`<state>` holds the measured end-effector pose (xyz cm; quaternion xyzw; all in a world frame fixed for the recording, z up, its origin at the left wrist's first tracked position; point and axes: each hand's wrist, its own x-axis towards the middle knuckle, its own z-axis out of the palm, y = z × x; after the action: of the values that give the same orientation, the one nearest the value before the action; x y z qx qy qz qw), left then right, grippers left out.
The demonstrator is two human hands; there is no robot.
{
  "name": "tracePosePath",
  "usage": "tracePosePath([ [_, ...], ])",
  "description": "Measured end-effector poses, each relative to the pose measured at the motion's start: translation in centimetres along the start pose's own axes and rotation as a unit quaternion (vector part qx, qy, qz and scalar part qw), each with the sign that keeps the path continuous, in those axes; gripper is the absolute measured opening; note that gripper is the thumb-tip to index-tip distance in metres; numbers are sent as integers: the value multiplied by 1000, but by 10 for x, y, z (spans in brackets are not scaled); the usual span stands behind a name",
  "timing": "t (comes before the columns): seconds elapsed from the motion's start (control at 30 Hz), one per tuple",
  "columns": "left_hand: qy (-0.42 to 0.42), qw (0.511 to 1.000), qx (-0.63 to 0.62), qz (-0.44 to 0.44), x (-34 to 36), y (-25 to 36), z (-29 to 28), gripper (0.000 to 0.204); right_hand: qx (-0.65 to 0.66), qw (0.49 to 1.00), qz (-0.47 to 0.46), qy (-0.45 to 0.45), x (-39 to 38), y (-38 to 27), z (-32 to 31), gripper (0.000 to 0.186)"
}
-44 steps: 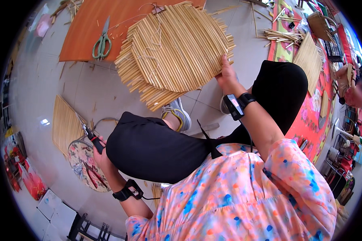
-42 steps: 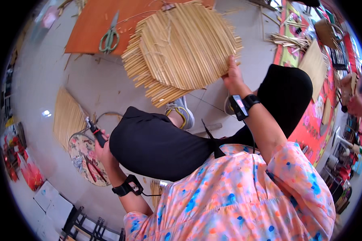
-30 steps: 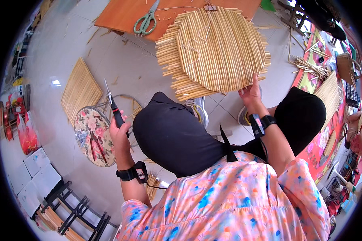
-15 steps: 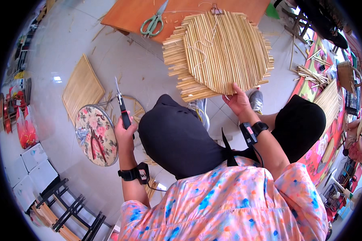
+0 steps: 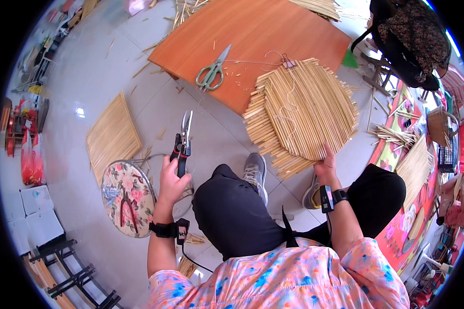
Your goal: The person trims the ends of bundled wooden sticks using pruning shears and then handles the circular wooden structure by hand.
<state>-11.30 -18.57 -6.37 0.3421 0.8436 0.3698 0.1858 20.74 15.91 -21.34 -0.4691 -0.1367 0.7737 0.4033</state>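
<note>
My left hand (image 5: 172, 184) is closed around black-handled pruning shears (image 5: 182, 143), held above the floor with the blades spread apart and pointing away from me. My right hand (image 5: 325, 169) grips the near edge of a roundish mat of straw-coloured stalks (image 5: 319, 110), thumb on top and the other fingers hidden beneath. Under that trimmed layer, longer uneven stalks (image 5: 288, 168) jut out on the left and near sides. A binder clip (image 5: 288, 64) sits on the mat's far edge, and loose white thread (image 5: 290, 114) trails across its face.
Green-handled scissors (image 5: 209, 76) lie on the orange table (image 5: 252, 31) beyond the mat. At left, a floral round stool (image 5: 144, 190) carries red-handled pliers (image 5: 131, 213), near a diamond-shaped woven panel (image 5: 114, 135). Stalk bundles (image 5: 394, 135) and another person (image 5: 412, 41) are at right.
The shears' blades, together before, are now apart. My view has shifted, showing more of the table and the other person. My right hand keeps its grip on the mat.
</note>
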Motion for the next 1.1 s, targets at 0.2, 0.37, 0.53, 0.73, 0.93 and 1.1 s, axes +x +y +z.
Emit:
tracePosePath([
  [0.2, -30, 992, 94, 85, 51, 12, 17, 36, -28, 998, -49, 18, 17, -6, -10, 50],
  [0.37, -20, 984, 140, 109, 79, 14, 45, 32, -4, 1000, -11, 17, 10, -12, -18, 52],
  [0.53, -16, 984, 135, 118, 108, 23, 70, 31, -13, 999, 4, 49, 7, -21, -16, 50],
  [0.73, 3, 975, 160, 152, 153, 38, 100, 33, -56, 997, -18, 59, 17, -34, -14, 49],
  [0.93, 13, 969, 201, 144, 189, 43, 124, 38, -70, 995, -2, 66, 19, -37, -18, 46],
  [1.1, 21, 963, 230, 140, 201, 44, 139, 45, -77, 995, 3, 60, 8, -38, -14, 47],
])
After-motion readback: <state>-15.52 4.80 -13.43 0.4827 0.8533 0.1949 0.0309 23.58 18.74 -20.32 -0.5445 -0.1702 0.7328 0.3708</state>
